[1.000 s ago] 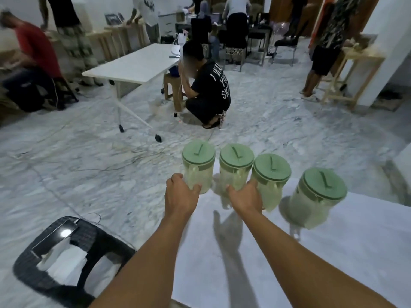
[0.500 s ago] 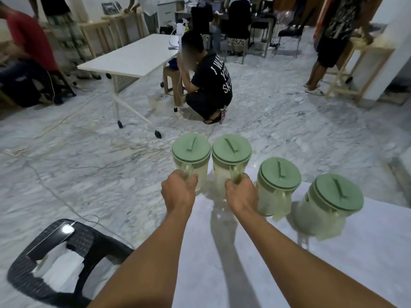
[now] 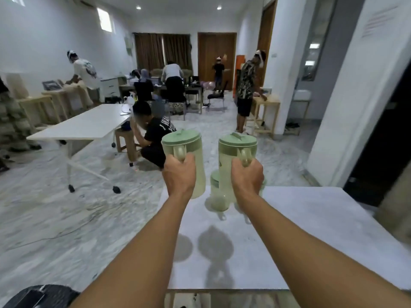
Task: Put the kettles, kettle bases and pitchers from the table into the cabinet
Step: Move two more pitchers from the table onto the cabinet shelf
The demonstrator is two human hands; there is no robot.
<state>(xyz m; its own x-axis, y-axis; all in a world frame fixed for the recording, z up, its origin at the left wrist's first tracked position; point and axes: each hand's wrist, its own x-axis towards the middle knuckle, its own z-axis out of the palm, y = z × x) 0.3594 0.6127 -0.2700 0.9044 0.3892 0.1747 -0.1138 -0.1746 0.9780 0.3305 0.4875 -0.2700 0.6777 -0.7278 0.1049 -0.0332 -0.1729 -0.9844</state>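
Observation:
Two pale green plastic pitchers with darker green lids hang in the air above the white table (image 3: 311, 230). My left hand (image 3: 179, 174) grips the handle of the left pitcher (image 3: 198, 152). My right hand (image 3: 246, 176) grips the handle of the right pitcher (image 3: 226, 156). Both pitchers are upright and clear of the tabletop, casting shadows on it. A third pitcher (image 3: 216, 194) stands on the table behind and between my hands, mostly hidden by the right pitcher. No kettle, kettle base or cabinet shows.
A black woven chair (image 3: 42, 296) sits at the lower left. A person in a black shirt (image 3: 155, 136) crouches on the marble floor ahead, beside a white folding table (image 3: 77, 127). Several other people stand farther back. A white pillar (image 3: 347, 96) and dark doorway are at right.
Both hands have lifted their pitchers off the table and raised them. My view has tilted up from the tabletop toward the room. The other pitchers have dropped mostly out of sight behind the raised ones.

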